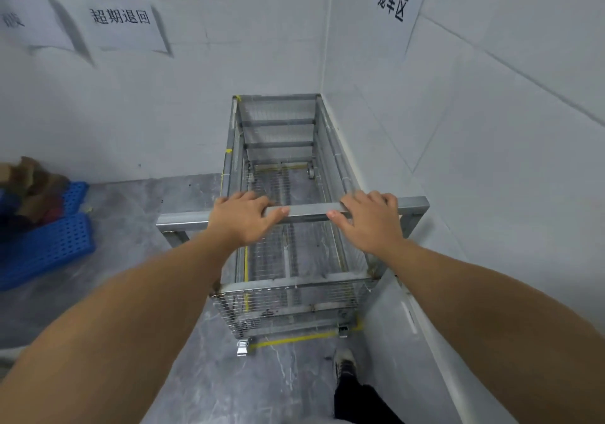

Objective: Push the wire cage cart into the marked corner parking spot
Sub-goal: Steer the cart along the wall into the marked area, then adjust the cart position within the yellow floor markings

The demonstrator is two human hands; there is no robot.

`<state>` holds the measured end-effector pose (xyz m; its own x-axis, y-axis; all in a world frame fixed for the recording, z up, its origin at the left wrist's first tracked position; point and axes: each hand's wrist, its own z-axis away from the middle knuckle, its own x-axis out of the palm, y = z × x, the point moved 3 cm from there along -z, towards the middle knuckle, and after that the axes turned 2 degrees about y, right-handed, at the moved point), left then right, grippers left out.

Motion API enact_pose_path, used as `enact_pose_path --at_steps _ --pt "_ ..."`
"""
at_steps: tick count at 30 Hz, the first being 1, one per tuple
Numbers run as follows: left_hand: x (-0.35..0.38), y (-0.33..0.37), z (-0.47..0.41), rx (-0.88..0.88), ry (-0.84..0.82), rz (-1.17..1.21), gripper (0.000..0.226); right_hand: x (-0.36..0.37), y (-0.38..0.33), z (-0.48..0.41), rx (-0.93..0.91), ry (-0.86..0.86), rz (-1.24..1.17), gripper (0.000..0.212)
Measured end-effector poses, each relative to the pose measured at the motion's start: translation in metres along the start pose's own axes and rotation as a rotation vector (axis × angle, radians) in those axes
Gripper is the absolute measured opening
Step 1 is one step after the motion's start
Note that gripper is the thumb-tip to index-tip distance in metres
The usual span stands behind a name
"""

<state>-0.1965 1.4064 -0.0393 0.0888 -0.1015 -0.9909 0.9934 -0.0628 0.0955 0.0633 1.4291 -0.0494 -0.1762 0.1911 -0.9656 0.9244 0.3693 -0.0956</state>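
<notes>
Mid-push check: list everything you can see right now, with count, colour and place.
wire cage cart: 1, silver, in the corner along the right wall
yellow floor tape: lines, yellow, under the cart's near end
paper signs: 3, white with black characters, two on the back wall, one on the right wall
plastic crates: stack, blue, floor at left
shoe: 1, pale, behind the cart
left hand: on the cart's handle bar
right hand: on the same bar

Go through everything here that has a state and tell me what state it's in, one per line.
wire cage cart: empty, far end in the corner, right side along the wall
left hand: gripping the handle bar
right hand: gripping the same bar
yellow floor tape: visible under the cart's near end
blue crates: lying on the floor at left
</notes>
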Motion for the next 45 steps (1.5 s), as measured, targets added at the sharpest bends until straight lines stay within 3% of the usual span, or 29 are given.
enact_pose_path --at_steps 13,20,31,45 --pt "0.0 0.001 -0.003 -0.059 0.031 0.023 0.08 0.008 -0.005 -0.004 0.114 0.112 -0.017 0.053" --pt "-0.002 -0.002 0.004 -0.001 0.07 0.055 0.071 0.001 -0.008 -0.005 0.127 0.052 -0.031 0.056" --pt "-0.001 -0.004 0.001 0.072 0.019 0.03 0.072 0.002 -0.004 -0.004 0.067 0.014 -0.044 0.06" --pt "0.001 -0.009 0.004 0.115 0.076 0.038 0.072 0.006 0.002 -0.002 -0.001 0.039 -0.02 0.061"
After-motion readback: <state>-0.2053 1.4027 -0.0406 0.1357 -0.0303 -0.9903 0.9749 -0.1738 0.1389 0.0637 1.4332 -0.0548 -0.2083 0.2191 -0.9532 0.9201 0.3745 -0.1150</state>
